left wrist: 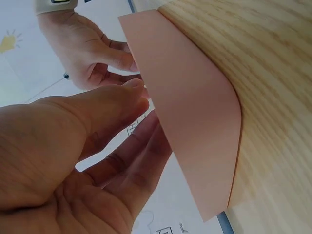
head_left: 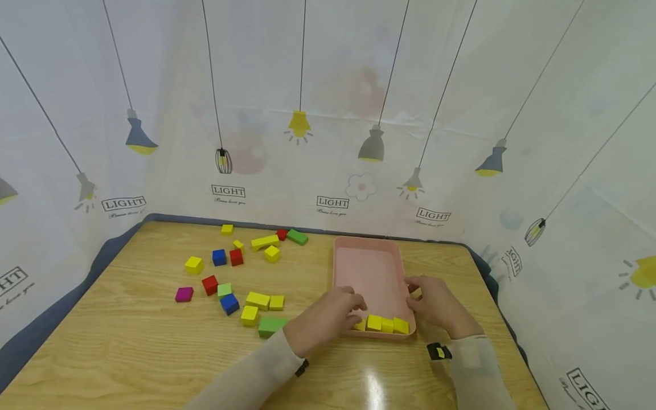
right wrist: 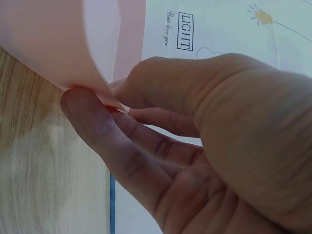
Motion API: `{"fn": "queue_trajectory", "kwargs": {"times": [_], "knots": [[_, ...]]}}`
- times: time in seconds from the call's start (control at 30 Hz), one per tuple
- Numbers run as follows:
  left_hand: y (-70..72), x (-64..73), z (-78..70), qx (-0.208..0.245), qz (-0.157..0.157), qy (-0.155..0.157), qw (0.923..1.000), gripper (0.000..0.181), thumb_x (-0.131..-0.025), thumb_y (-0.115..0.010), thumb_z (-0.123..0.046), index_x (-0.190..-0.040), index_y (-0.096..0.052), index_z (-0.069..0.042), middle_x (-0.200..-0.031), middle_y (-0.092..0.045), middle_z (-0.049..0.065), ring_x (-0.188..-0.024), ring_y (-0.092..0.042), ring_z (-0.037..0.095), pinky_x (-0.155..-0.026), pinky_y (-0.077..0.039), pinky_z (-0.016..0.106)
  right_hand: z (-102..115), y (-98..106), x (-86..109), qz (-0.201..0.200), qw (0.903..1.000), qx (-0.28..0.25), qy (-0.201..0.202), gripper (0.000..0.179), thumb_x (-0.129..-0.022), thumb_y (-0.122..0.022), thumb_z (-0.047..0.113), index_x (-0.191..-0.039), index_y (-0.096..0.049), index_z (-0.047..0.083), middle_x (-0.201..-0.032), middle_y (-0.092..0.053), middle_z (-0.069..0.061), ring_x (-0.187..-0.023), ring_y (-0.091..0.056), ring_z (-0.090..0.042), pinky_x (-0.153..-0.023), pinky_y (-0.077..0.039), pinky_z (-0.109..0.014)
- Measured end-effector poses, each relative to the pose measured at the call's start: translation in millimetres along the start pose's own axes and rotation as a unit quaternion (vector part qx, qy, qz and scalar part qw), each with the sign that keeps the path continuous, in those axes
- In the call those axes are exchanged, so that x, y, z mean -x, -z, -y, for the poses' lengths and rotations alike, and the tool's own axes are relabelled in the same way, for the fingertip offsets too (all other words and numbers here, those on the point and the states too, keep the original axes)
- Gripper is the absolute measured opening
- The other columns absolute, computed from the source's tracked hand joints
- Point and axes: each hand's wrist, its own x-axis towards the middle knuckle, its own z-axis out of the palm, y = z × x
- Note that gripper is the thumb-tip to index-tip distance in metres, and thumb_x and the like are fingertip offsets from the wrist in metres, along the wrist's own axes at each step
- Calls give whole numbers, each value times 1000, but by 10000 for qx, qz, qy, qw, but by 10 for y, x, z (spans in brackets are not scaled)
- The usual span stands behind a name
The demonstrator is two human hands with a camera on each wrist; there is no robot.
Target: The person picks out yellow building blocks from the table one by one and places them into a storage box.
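A pink rectangular tray [head_left: 366,282] lies on the table, with several yellow blocks [head_left: 387,325] in a row along its near inner side. My left hand [head_left: 328,317] reaches over the tray's near left corner, bent fingers at the leftmost yellow block [head_left: 361,325]. In the left wrist view, the tray wall [left wrist: 190,112] covers part of the fingertips, so a hold on that block cannot be made out. At the tray's right side, my right hand [head_left: 439,302] pinches the wall. The right wrist view shows fingers [right wrist: 92,117] outside that wall [right wrist: 48,44] and the thumb over its rim.
Left of the tray, loose blocks are scattered: a long green block [head_left: 271,327] close to my left wrist, yellow ones [head_left: 258,300], blue [head_left: 230,304], red [head_left: 209,285] and a magenta one [head_left: 184,294]. A printed cloth [head_left: 333,165] hangs behind the wooden table [head_left: 128,336].
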Motion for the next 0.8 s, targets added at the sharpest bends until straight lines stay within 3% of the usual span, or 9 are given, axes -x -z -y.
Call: {"fn": "queue_trajectory", "kwargs": {"times": [0.37, 0.57, 0.8], "knots": [[145, 173, 108, 289, -132, 265, 9991, 20, -109, -85, -18, -129, -85, -15, -125, -82, 1, -113, -76, 14, -101, -69, 30, 3, -7, 8, -26, 10000, 7, -44, 52, -107, -78, 4, -156, -67, -8, -148, -76, -28, -113, -80, -29, -95, -74, -46], [277, 276, 99, 212, -177, 323, 9991, 24, -108, -86, -18, -131, -85, -13, -129, -82, 5, -115, -79, 21, -101, -70, 34, -11, -1, 2, -51, 10000, -21, 33, 55, -106, -78, 3, -158, -65, -8, -145, -78, -27, -111, -81, -29, -94, -74, -45], [428, 435, 181, 123, -507, 321, 9981, 24, -108, -86, -15, -132, -85, -10, -128, -82, 10, -117, -80, 28, -103, -71, 41, -4, -17, 7, -37, 10000, -73, -15, 55, -107, -77, 3, -160, -64, -7, -142, -79, -24, -110, -80, -27, -94, -74, -45]]}}
